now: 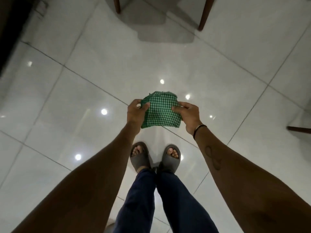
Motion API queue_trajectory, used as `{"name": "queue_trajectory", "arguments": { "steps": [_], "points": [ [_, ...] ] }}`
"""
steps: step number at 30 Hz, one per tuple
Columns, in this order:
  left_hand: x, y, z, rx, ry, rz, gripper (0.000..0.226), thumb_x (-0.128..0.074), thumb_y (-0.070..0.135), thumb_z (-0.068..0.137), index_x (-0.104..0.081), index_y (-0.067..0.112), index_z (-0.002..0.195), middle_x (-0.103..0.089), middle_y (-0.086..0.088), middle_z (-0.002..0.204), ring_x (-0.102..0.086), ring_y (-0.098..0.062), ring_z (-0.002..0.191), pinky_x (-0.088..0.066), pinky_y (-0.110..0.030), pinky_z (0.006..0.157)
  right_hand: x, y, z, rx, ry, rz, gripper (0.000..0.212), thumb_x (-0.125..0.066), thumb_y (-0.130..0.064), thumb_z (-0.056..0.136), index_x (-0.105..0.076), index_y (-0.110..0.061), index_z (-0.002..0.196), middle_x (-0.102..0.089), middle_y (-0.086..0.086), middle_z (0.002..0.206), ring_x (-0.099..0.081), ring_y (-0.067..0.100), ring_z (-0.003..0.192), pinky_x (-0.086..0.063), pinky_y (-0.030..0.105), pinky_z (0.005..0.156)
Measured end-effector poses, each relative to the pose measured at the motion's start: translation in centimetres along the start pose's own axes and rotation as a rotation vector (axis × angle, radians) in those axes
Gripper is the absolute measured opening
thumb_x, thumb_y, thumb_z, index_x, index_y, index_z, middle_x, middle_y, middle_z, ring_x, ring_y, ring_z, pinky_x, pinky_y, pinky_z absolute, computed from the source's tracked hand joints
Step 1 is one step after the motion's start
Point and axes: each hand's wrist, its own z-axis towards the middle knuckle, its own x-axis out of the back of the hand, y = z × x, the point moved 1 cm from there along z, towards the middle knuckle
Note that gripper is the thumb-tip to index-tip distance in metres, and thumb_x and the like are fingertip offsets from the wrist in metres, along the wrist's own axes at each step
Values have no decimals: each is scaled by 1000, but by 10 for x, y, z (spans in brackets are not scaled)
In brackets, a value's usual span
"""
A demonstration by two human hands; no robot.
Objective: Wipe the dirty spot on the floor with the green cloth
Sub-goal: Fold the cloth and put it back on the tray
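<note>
The person stands on the white tiled floor (84, 101) and holds the green cloth (159, 110) in the air with both hands, above and in front of the two feet in grey slippers (140, 158). The left hand (136, 113) pinches the left edge of the cloth, thumb on top, and the right hand (188, 115) pinches the right edge in the same way; so the fingers of both hands are closed on the fabric.

The cloth is a checked weave, folded to a small thick square with a frayed top edge. It looks light, soft and limp, so I think it will bend and open if it is held by one corner only. It is better to keep it folded and to press it flat under the palm when wiping. It is not fragile and not slippery.

I cannot find the dirty spot; the floor shows only bright reflections of lamps. Dark chair legs (204, 14) stand further ahead.

No brand, label or writing can be read anywhere.
</note>
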Motion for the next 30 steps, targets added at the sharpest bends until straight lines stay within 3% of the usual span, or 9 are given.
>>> {"name": "queue_trajectory", "arguments": {
  "steps": [2, 5, 9, 11, 14, 17, 22, 26, 30],
  "points": [
    [10, 19, -5, 0, -20, -82, 31, -75, 21, 103, -70, 3, 128, -78, -6, 109, -75, -22, 95, -63, -22, 61, 2, -25, -15, -9, -83, 12, 38, -86, 0, 89, -78, 1, 126, -82, 7, 106, -81, 13, 83, -64, 27, 68],
    [45, 120, -61, -29, -50, -182, 37, -74, 24, 104, -70, 1, 133, -80, -8, 113, -77, -19, 93, -64, -20, 61, 10, -132, -94, 31, -112, 57, 34, -86, -5, 91, -79, -3, 124, -82, 7, 110, -77, 24, 101, -62, 38, 84],
    [63, 251, -99, -123, -62, -265, 41, -70, 26, 107, -69, 3, 140, -79, -11, 124, -78, -22, 98, -66, -26, 70, 15, -267, -153, 195, -53, 96, 35, -85, -5, 92, -78, -5, 126, -83, 4, 104, -80, 16, 88, -62, 32, 73],
    [63, 302, -98, -160, -47, -314, 36, -70, 24, 107, -69, 7, 139, -80, -8, 121, -79, -26, 104, -67, -31, 78, 15, -316, -157, 265, 8, 114, 37, -83, -4, 92, -77, -6, 128, -83, 4, 107, -80, 10, 84, -65, 31, 77],
    [54, 368, -74, -176, -59, -409, 25, -73, 18, 105, -72, 14, 129, -82, -5, 114, -80, -24, 101, -68, -31, 78, 12, -383, -133, 323, 47, 115, 36, -81, -1, 93, -76, -5, 129, -82, 10, 117, -78, 20, 99, -66, 40, 94],
    [36, 426, -21, -185, -38, -438, 38, -76, 1, 99, -67, 7, 136, -78, -9, 121, -77, -25, 106, -66, -29, 85, 9, -444, -80, 356, 80, 115, 35, -77, 4, 95, -76, -5, 128, -81, 3, 107, -75, 24, 105, -64, 36, 94],
    [-9, 496, 75, -224, 82, -185, 49, -77, 1, 96, -63, -3, 143, -73, -17, 137, -73, -28, 115, -62, -28, 89, 6, -515, 19, 390, 147, 20, 35, -73, 6, 97, -75, -3, 130, -77, -5, 98, -74, 23, 107, -61, 41, 109],
    [-41, 525, 127, -319, 136, -2, 40, -76, 0, 97, -62, -10, 134, -70, -29, 136, -68, -43, 129, -57, -51, 111, 10, -546, 75, 462, 146, -126, 30, -76, 2, 98, -72, -2, 128, -76, 3, 93, -76, 28, 105, -61, 41, 110],
    [-50, 533, 135, -402, 178, 242, 40, -67, 2, 102, -63, -2, 141, -70, -21, 141, -66, -35, 133, -52, -47, 118, 20, -551, 107, 440, 55, -221, 34, -68, 15, 98, -64, 13, 131, -62, 4, 81, -63, 22, 83, -57, 41, 103]
  ]
}}
